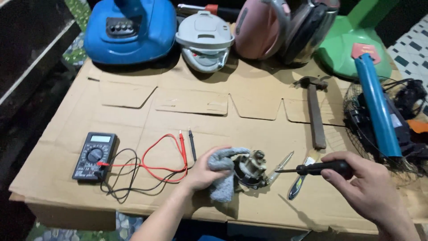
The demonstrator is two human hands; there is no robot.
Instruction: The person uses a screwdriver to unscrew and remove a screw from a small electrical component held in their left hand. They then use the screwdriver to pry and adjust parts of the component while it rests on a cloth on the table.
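My left hand (203, 172) grips a grey cloth (224, 176) wrapped around a small electric motor (250, 168) resting on the cardboard sheet (187, 111). My right hand (368, 185) holds a black-handled screwdriver (312, 169), its tip pointing left and almost touching the motor. A clear-handled tool (280, 167) lies against the motor's right side. Another screwdriver with a blue and clear handle (299, 182) lies on the cardboard just below my right hand's tool.
A black multimeter (95, 156) with red and black leads (154, 167) lies at left. A hammer (315, 111) lies at right beside a fan grille (356, 120) and blue pole (379, 107). Blue (129, 29), white (205, 40), pink (258, 29) and green (352, 49) appliances line the far edge.
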